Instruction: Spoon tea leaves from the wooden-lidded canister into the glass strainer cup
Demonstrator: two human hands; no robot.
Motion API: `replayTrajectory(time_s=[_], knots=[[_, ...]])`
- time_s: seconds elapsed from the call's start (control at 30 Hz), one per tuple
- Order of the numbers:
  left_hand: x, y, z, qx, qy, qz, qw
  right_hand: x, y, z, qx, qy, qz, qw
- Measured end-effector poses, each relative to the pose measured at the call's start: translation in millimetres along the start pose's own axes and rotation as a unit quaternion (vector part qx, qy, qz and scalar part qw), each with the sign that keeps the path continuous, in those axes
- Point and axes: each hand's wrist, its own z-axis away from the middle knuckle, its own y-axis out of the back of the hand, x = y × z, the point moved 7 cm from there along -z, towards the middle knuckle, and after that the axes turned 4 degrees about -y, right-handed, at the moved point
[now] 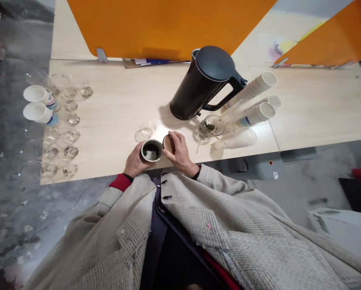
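My left hand (135, 162) is wrapped round a small round canister (151, 150), open at the top with dark loose tea inside, held at the table's near edge. My right hand (179, 152) grips its round brown lid (167, 143) just to the right of the canister's mouth. A small clear glass (145, 132) stands on the table just behind the canister. A black electric kettle (203, 83) stands further back to the right, and a glass with tea leaves (211, 127) sits in front of it.
Stacks of white paper cups (252, 105) lie tipped to the right of the kettle. Several clear glasses (64, 137) with leaves and two paper cups (37, 104) line the left end of the light wooden table (116, 100). Orange dividers (156, 24) stand behind.
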Motion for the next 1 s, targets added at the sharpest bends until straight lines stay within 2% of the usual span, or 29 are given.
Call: replayTrajectory(time_s=[0.13,0.23,0.37,0.5,0.6,0.7,0.77,0.87,0.93,1.0], knots=[[-1,-1.0,0,0.002,0.000,-0.017,1.000,45,-4,13,-0.016,-0.048,0.066,0.997],[-2,-2.4,0,-0.007,0.002,-0.025,1.000,66,-10,16,-0.019,-0.061,0.098,0.993],[-3,-2.8,0,-0.014,0.009,-0.037,0.999,75,-19,15,-0.038,-0.075,0.128,0.988],[-4,-1.9,0,-0.009,0.007,-0.041,0.999,67,-15,14,-0.054,-0.066,0.134,0.987],[-4,-1.8,0,-0.005,0.000,-0.038,0.999,59,4,23,-0.024,-0.067,0.121,0.990],[-5,-1.8,0,-0.001,-0.009,-0.038,0.999,61,35,43,0.051,-0.098,0.098,0.989],[-6,-2.2,0,0.000,-0.011,-0.038,0.999,71,57,60,0.113,-0.147,0.062,0.981],[-7,-3.1,0,-0.003,-0.005,-0.041,0.999,96,83,79,0.208,-0.232,-0.012,0.950],[-7,-3.6,-1,-0.006,0.000,-0.042,0.999,109,95,81,0.256,-0.261,-0.038,0.930],[-6,-3.6,-1,-0.008,-0.002,-0.038,0.999,115,104,74,0.278,-0.263,-0.036,0.923]])
